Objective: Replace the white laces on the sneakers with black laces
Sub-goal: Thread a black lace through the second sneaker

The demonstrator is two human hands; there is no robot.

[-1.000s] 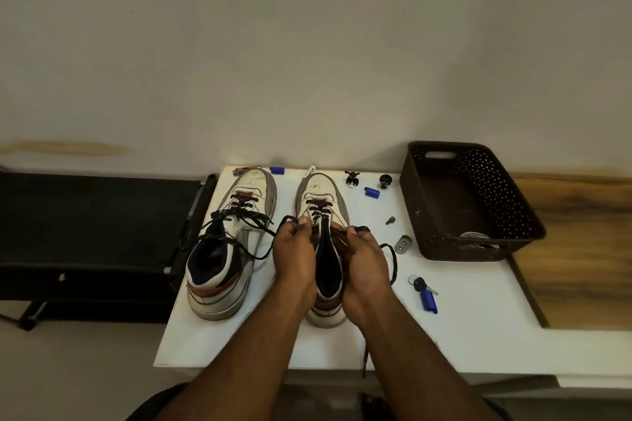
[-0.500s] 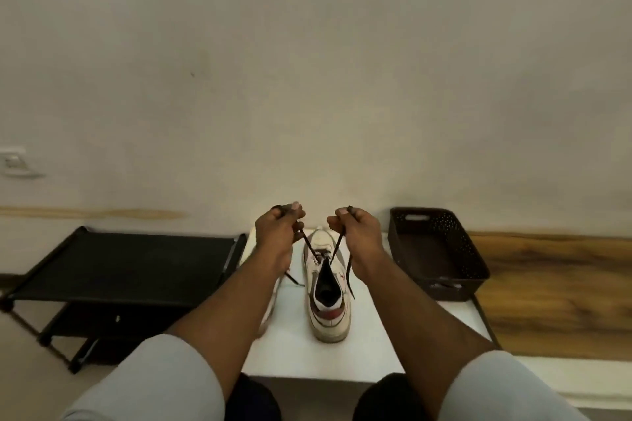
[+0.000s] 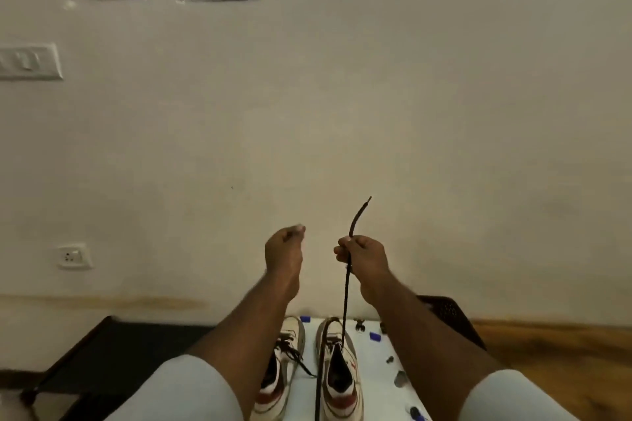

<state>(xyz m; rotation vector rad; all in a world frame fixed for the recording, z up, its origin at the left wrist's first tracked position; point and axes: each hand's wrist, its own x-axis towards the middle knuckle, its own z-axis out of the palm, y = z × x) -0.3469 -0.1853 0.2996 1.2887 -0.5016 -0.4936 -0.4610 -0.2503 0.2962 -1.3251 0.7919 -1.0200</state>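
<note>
Two white sneakers stand side by side on the white table [image 3: 374, 372], toes toward the wall. The left sneaker [image 3: 285, 361] carries loose black laces. Raised high above the shoes, my right hand [image 3: 364, 258] grips a black lace [image 3: 346, 301] that runs taut down into the right sneaker [image 3: 338, 372]; the lace tip sticks up above my fist. At the same height, my left hand [image 3: 285, 249] has its fingertips pinched together with a dark bit of lace showing between them. The rest of that end is hidden behind my forearm.
A dark perforated basket [image 3: 448, 311] sits behind my right forearm. Small items lie on the table right of the shoes, among them a blue piece [image 3: 375, 337] and keys [image 3: 415, 413]. A black rack [image 3: 113, 345] stands left; a wooden surface [image 3: 547, 352] lies right.
Both hands have risen from the right sneaker's eyelets to well above it, drawing the black lace ends up and taut. The camera has tilted up toward the wall.
</note>
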